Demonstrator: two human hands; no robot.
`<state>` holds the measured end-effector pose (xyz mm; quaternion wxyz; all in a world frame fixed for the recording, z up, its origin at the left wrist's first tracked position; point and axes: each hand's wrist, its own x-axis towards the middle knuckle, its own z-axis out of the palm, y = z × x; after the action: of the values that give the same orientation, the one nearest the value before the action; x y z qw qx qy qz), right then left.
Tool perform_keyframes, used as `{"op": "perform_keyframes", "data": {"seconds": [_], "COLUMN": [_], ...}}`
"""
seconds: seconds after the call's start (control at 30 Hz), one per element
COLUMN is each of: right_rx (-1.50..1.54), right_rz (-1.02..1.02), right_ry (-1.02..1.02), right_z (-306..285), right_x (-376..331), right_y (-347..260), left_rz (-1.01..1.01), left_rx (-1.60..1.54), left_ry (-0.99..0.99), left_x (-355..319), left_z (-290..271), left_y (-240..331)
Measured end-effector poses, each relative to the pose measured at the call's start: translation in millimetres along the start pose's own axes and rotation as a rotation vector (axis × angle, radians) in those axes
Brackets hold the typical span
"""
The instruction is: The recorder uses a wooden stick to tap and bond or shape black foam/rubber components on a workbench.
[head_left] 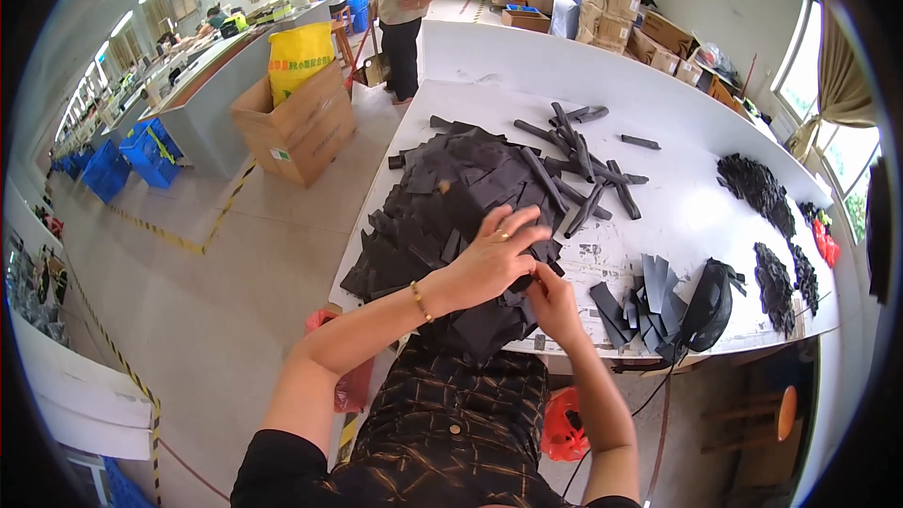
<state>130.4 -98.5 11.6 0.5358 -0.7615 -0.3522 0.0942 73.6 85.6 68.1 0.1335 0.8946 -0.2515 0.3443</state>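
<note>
My left hand (494, 259) is over the near right side of a big heap of thin black strips (442, 188). Its upper fingers are raised and bent, with a ring on one, while its thumb side meets my right hand (553, 306). Between the two hands a small dark piece of a black strip (520, 283) shows, mostly covered by the fingers. My right fingertips are pinched together on it. Beyond the heap, several black rolled bundles (576, 155) lie crisscrossed on the white table (677, 216).
At right lie fanned flat strips (654, 296), a black pouch-like item (710, 306) with a cord, and dark piles (755, 190). A raised white rim (602, 61) edges the table's far side. A cardboard box (296, 127) stands left on the floor; a person (403, 0) stands beyond.
</note>
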Motion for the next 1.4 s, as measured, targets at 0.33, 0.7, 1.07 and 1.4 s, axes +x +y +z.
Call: {"op": "perform_keyframes", "data": {"seconds": [0.33, 0.7, 1.07, 1.4], "right_rx": [0.027, -0.186, -0.006, 0.048], "right_rz": [0.053, 0.041, 0.033, -0.101], "right_ry": [0.093, -0.016, 0.272, 0.231], "right_z": [95.5, 110.3, 76.1, 60.9], "right_x": [-20.3, -109.1, -89.4, -2.5], "right_y": [-17.3, -24.1, -45.3, -70.3], "left_rz": [-1.174, -1.291, -1.139, -0.793], "left_rx": [-1.69, -1.47, -1.628, -1.059], "left_ry": [0.857, 1.161, 1.421, 0.242], "left_x": [-71.5, -91.8, -78.3, -73.0], "left_z": [7.2, -32.2, -2.2, -30.1], "left_y": [11.8, -32.8, -29.7, 3.6]}}
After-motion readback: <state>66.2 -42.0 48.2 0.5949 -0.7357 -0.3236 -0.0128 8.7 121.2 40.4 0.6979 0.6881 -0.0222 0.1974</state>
